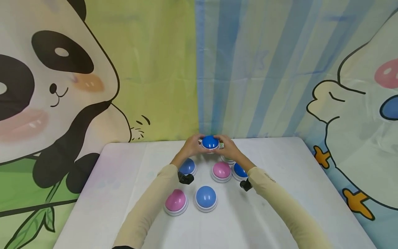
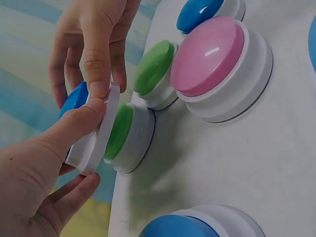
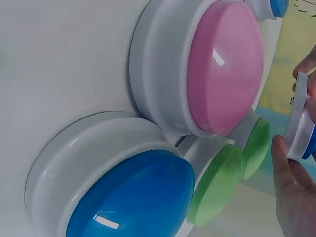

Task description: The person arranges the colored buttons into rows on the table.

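At the far edge of the table, both hands hold up a dome push button with a blue top and white base (image 1: pixel 210 142). My left hand (image 1: pixel 192 147) grips its left side, with the thumb on the white base in the left wrist view. The right hand (image 1: pixel 229 148) grips the opposite side, fingers round the rim. Just beneath the held button stands a green-topped button (image 2: pixel 121 131), with a second green button (image 2: pixel 155 66) beside it. The held button's base is tilted toward the left wrist camera, clear of the table.
A pink button (image 1: pixel 221 171) and a blue button (image 1: pixel 240 171) stand below the right wrist. Another blue button (image 1: pixel 187 166) is by the left wrist. Nearer the front are a pink button (image 1: pixel 176 200) and a light blue one (image 1: pixel 206 197). Printed curtains rise behind the white table (image 1: pixel 264 207).
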The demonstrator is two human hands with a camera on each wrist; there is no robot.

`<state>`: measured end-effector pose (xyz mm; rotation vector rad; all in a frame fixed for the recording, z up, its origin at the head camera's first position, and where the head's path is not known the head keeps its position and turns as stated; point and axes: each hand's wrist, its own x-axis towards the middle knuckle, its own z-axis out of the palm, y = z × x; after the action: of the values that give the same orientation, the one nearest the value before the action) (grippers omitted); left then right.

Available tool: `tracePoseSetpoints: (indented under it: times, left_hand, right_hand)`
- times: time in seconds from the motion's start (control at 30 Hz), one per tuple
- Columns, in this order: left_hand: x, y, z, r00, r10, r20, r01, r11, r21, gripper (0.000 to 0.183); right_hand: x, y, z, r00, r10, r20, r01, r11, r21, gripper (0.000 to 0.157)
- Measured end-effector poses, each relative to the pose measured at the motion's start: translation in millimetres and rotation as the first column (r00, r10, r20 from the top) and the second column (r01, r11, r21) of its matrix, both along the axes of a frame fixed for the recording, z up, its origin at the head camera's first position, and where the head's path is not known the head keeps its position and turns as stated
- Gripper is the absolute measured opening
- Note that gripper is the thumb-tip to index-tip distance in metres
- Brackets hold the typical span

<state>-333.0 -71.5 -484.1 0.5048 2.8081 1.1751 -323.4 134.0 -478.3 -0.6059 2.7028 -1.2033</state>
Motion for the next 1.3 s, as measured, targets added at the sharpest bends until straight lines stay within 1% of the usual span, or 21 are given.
tracePoseSetpoints:
  times: [0.2,0.3,0.4,0.53,0.7,1.0,1.23,1.3]
  left_hand:
    - [6.0,2.8,4.6,1.0,0.0,-0.001,0.0,1.0,-0.024,0.074]
    - [11.0,4.4,5.8,1.0,-0.012,0.001,0.012,0.999,-0.035,0.074]
    - [16.5,7.0,6.6,1.0,-0.03,-0.004,0.029,0.999,-0.045,0.075]
    - [25.4,10.5,9.4,0.999,-0.05,0.005,0.05,0.997,-0.066,0.076]
    - [38.1,16.0,12.3,0.997,-0.068,0.024,0.07,0.995,-0.078,0.075]
    - [57.0,24.6,11.4,0.995,-0.096,0.024,0.097,0.993,-0.065,0.074]
    - [76.6,31.0,15.6,0.993,-0.107,0.039,0.109,0.993,-0.049,0.075]
    - [82.8,33.2,17.0,0.993,-0.109,0.044,0.111,0.993,-0.05,0.075]
  right_hand:
    - [5.6,3.7,0.8,1.0,0.01,-0.023,-0.01,1.0,-0.007,0.063]
    - [11.1,7.1,0.1,0.999,0.021,-0.044,-0.021,1.0,-0.006,0.062]
    - [17.9,11.4,-0.6,0.999,0.02,-0.046,-0.021,1.0,-0.009,0.061]
    - [29.3,16.9,0.5,1.0,0.016,-0.027,-0.016,1.0,-0.009,0.063]
    - [43.0,22.8,2.3,1.0,0.012,-0.028,-0.012,1.0,-0.01,0.064]
    - [68.5,31.5,7.6,0.999,0.02,-0.027,-0.021,0.999,-0.025,0.063]
    - [90.4,39.1,9.5,0.996,0.018,-0.086,-0.019,1.0,-0.015,0.061]
    - [98.0,41.0,10.6,0.996,0.012,-0.09,-0.014,1.0,-0.018,0.061]
